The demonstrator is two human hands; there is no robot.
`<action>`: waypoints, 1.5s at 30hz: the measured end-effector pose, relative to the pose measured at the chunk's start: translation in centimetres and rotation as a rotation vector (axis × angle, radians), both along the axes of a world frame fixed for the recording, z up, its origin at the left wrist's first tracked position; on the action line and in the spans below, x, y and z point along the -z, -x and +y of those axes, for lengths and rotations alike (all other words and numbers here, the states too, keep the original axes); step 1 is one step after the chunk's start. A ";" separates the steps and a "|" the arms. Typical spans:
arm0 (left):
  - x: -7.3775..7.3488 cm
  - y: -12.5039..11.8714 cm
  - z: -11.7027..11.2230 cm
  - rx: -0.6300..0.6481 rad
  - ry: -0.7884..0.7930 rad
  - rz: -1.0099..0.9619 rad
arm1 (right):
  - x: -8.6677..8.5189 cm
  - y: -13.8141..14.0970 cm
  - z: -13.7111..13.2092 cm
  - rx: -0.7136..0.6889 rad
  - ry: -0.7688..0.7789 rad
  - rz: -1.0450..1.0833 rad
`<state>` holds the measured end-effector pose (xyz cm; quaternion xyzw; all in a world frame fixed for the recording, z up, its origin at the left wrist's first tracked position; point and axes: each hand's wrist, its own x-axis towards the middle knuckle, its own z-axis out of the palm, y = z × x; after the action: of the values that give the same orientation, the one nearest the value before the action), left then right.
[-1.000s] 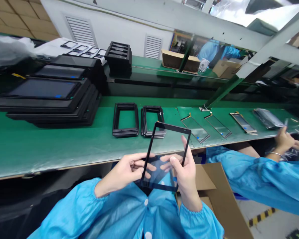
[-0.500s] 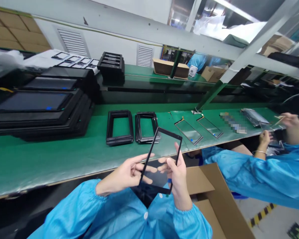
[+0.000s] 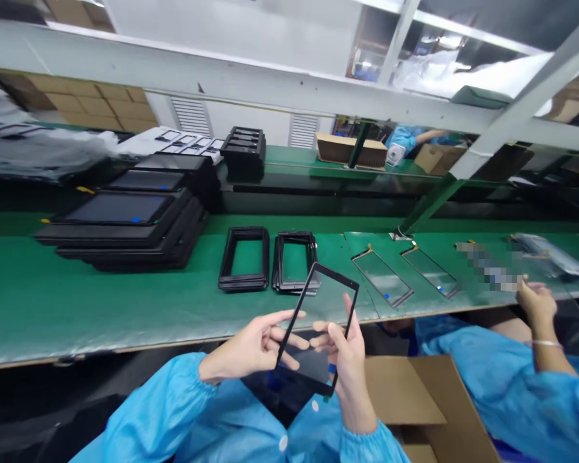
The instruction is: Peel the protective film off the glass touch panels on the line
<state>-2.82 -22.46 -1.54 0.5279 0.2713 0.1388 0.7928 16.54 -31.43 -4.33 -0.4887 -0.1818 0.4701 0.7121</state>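
Observation:
Between my two hands is a clear glass touch panel (image 3: 329, 302) with a black border, tilted in front of the bench edge. My left hand (image 3: 258, 344) grips its left side, fingers showing through the glass. Along the right border, my right hand (image 3: 347, 354) holds it, with the thumb over the front. A small blue tab sits near its lower right corner. Just behind the panel lie two stacks of black frames, one on the left (image 3: 244, 260) and one on the right (image 3: 294, 257). Two more glass panels, a nearer one (image 3: 383, 276) and a farther one (image 3: 429, 270), lie flat to the right.
Black trays with screens (image 3: 125, 222) are piled at the left. An open cardboard box (image 3: 405, 389) stands below the bench edge. A slanted post (image 3: 429, 206) rises from the bench (image 3: 174, 302). At right, a co-worker's hand (image 3: 538, 302) is near a blurred-out item.
My view has turned so the bench items sit differently in the picture. Both hands keep the touch panel in the same hold. The co-worker's hand has moved to the blurred-out item.

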 end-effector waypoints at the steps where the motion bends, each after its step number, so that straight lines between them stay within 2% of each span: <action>1: 0.3 -0.1 0.1 -0.007 0.002 -0.006 | 0.2 -0.1 0.3 -0.007 0.001 0.001; 5: 1.6 -0.6 0.6 -0.094 0.021 -0.107 | 0.9 -0.8 1.8 -0.088 0.010 0.065; 8: 2.0 -0.7 1.2 -0.126 0.022 -0.170 | 0.8 -0.9 2.6 -0.118 0.014 0.062; 10: 1.6 -0.6 2.0 -0.146 0.004 -0.192 | 0.3 -0.7 2.9 -0.113 0.013 0.011; 14: 0.0 -0.8 4.1 -0.275 -0.047 -0.170 | -0.3 0.5 2.9 -0.169 0.017 -0.023; 17: -0.7 -1.0 5.2 -0.281 -0.031 -0.092 | -0.2 1.2 2.9 -0.195 0.039 0.001; 19: -0.7 -0.7 5.2 -0.277 -0.006 -0.058 | -0.1 1.4 3.1 -0.156 0.046 0.009; 22: 0.1 0.0 4.1 -0.292 0.056 -0.054 | 0.1 1.4 3.9 0.027 0.054 0.005; 25: 1.2 0.6 2.9 -0.380 0.096 -0.048 | 0.4 1.4 4.5 0.158 0.044 0.018; 27: 1.6 0.8 2.4 -0.468 0.079 -0.016 | 1.0 1.5 4.3 0.147 0.035 0.040; 30: 1.0 0.9 2.4 -0.557 -0.009 0.030 | 2.4 1.9 3.1 0.083 0.062 0.022; 33: -0.3 1.1 2.9 -0.573 -0.095 0.040 | 4.0 2.1 1.6 0.035 0.084 -0.046; 37: -1.7 1.2 3.0 -0.586 -0.098 0.042 | 5.2 2.4 0.7 0.022 0.076 -0.109; 45: -1.8 1.3 3.0 -0.607 -0.113 0.114 | 6.8 2.2 0.2 -0.047 0.055 -0.029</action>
<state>-4.16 -19.50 0.21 0.4730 0.4523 0.3542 0.6681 14.37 -31.19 -11.16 -0.5104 -0.1907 0.4846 0.6844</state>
